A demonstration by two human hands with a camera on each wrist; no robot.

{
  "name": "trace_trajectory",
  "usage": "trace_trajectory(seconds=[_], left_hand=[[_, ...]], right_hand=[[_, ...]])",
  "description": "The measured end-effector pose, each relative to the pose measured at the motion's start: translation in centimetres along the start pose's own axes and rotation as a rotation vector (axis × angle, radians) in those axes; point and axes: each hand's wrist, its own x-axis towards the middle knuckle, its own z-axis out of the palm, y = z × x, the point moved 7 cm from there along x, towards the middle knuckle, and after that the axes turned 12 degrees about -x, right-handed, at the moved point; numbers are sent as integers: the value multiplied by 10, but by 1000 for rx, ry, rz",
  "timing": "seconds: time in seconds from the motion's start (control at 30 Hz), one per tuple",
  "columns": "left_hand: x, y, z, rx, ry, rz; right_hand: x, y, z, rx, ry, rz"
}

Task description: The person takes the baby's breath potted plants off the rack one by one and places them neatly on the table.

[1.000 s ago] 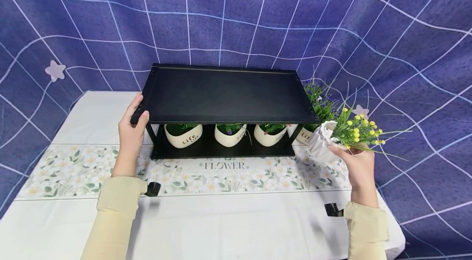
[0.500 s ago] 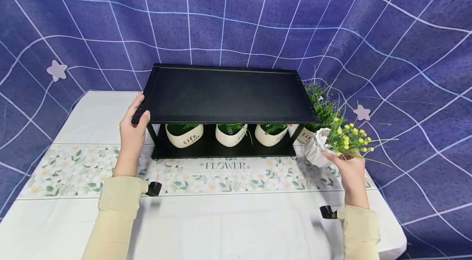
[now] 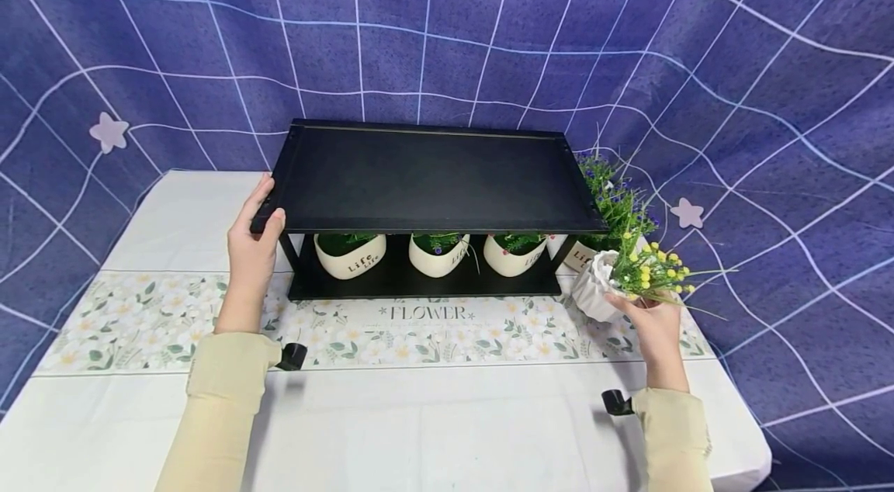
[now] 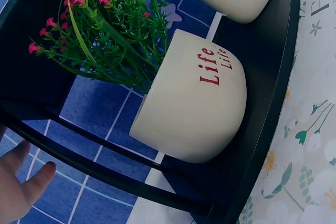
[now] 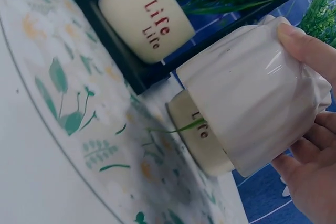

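Observation:
My right hand (image 3: 660,327) holds a white pleated flowerpot (image 3: 592,292) near its rim. The pot bears yellow flowers (image 3: 653,268) and leans to the right. Seen from the right wrist, thumb and fingers span the pot's ruffled rim, and its base overlaps a cream pot (image 5: 197,135) on the cloth behind it. At the front left corner of a black two-tier shelf (image 3: 426,178), my left hand (image 3: 250,255) rests with fingers extended along the side and the thumb at the corner. In the left wrist view its fingertips (image 4: 42,179) show beside the shelf's side bar.
On the lower tier stand three cream "Life" pots (image 3: 349,255) with plants, partly hidden by the top board. Purple flowers (image 3: 618,201) rise right of the shelf. A floral strip (image 3: 426,337) crosses the white tablecloth (image 3: 419,430). A blue grid curtain (image 3: 433,26) hangs behind.
My right hand has carried the white flowerpot left and slightly down, closer to the table beside the shelf's right end. The left hand has stayed at the shelf corner.

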Motion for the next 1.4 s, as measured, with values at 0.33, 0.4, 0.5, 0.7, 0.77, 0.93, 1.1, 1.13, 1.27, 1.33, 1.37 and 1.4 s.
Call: trace_trajectory(seconds=[0.33, 0.4, 0.5, 0.7, 0.77, 0.93, 1.1, 1.13, 1.27, 1.33, 1.37, 1.4], left_hand=[[1, -2, -1, -1, 2, 6], [0, 0, 0, 6, 1, 4], [-3, 7, 3, 6, -8, 2], [-6, 14, 7, -19, -13, 2], [-4, 9, 5, -24, -11, 2], [0, -2, -1, -11, -16, 16], [1, -4, -2, -7, -18, 25], [1, -5, -2, -8, -18, 25], [1, -6, -2, -9, -17, 16], [1, -6, -2, -7, -16, 13], [1, -5, -3, -4, -16, 11], [1, -5, -3, 1, -16, 11]], right_hand=[[3, 14, 3, -167, -8, 9], [4, 18, 4, -204, -10, 28], [6, 24, 5, -214, -12, 68], [10, 31, 7, -274, -23, 48], [11, 32, 7, -294, -38, 33], [13, 35, 8, -312, -82, 36], [15, 38, 8, -323, -93, 72], [16, 39, 8, -318, -94, 80], [18, 39, 8, -283, -96, 93], [19, 38, 9, -262, -103, 85], [20, 38, 9, -253, -105, 79], [21, 37, 9, -242, -107, 73]])
